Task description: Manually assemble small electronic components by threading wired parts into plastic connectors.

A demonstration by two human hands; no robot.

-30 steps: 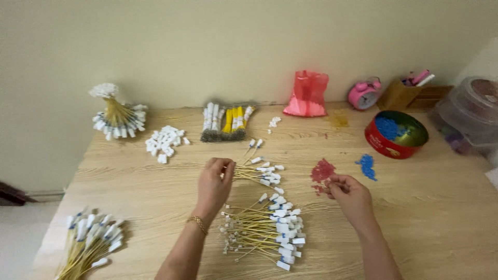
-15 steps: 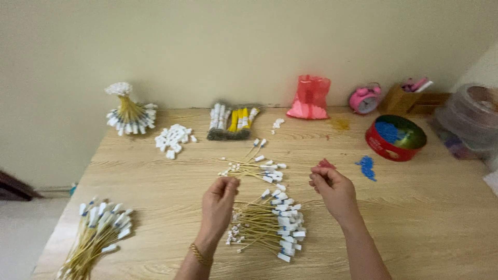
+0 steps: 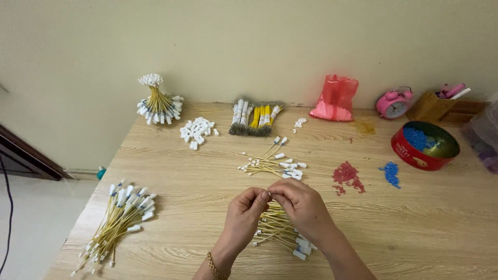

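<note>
Wooden table (image 3: 415, 223): hands' (image 3: 275, 205) joined fingertips hide whatever they pinch.

Bare forearms, a gold chain bracelet (image 3: 213, 266) on the left wrist.

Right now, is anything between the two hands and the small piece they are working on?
Nothing visible. The left hand and right hand meet fingertip to fingertip over the wooden table, pinching a small pale piece that is mostly hidden. The pile of yellow wires lies beneath the hands, not between them.
</note>
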